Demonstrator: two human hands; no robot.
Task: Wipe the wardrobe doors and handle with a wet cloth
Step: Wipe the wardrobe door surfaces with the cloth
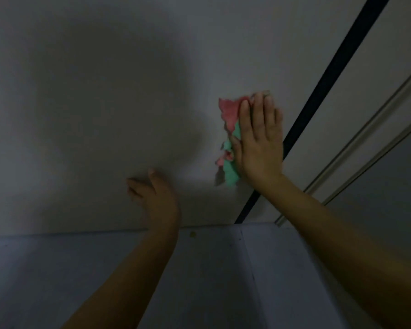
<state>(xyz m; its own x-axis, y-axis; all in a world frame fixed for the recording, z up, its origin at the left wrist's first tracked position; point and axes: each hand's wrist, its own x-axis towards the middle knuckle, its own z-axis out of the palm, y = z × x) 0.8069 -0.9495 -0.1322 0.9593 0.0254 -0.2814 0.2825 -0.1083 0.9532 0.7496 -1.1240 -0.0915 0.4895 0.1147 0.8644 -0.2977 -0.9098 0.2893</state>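
Wardrobe door panel, pale grey-white, flat and smooth (105, 79), fills most of the dim view, but nearest the camera come two bare forearms rising from the lower edge over a bluish-grey floor of large tiles (211, 281), which meets the foot of the door along a nearly level line. Beyond the forearms, the left hand (152, 195) lies low against the door, just above that line, its fingers relaxed and spread to the left, thumb up, holding nothing; whether the palm is fully against the panel cannot be told. Higher and to the right, the right hand (259, 138) is flat, fingers straight and close together pointing up, pressing a ragged pink and mint-green cloth (230, 129) against the door. This cloth sits between palm and panel, its torn-looking edge sticking out to the left of the hand from fingertip level down to the wrist. Just right of that hand a narrow dark strip (330, 79) runs slantwise from the floor to the top edge, along the panel's right side. Farther right, a pale ridged frame moulding (370, 129) runs parallel to it, with a darker grey surface (389, 186) beyond. A broad soft shadow (109, 115) lies across the middle of the door
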